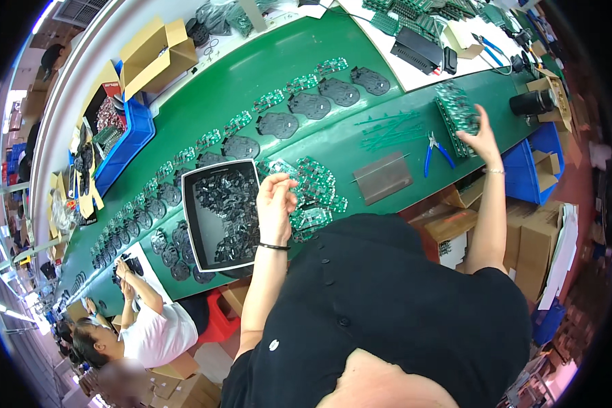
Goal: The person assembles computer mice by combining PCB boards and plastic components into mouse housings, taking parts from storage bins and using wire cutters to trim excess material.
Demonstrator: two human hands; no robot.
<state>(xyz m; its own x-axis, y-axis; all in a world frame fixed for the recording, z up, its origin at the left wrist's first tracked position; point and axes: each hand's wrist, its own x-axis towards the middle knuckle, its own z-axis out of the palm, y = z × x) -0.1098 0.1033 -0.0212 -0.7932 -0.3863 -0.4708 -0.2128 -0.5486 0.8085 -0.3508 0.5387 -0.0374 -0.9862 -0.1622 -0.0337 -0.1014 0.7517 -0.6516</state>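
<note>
My left hand (276, 204) is above the bench, between a black tray of small black parts (234, 217) and a loose heap of green circuit boards (316, 182). Its fingers are curled together; whatever is in them is hidden. On the right, my right hand (481, 141) grips the near right edge of a stack of green circuit board panels (454, 112), thumb and fingers apart around the edge. The upper panels look slightly blurred. Blue-handled cutters (436, 155) lie beside the stack, next to thin green board strips (387, 130) and a flat brown-grey plate (383, 178).
Rows of black housings (309, 105) and small green boards (268, 100) run along the green bench (217, 85). A blue bin (126, 146) stands far left, a black cylinder (532, 103) far right. A co-worker in white (160, 333) sits at the left.
</note>
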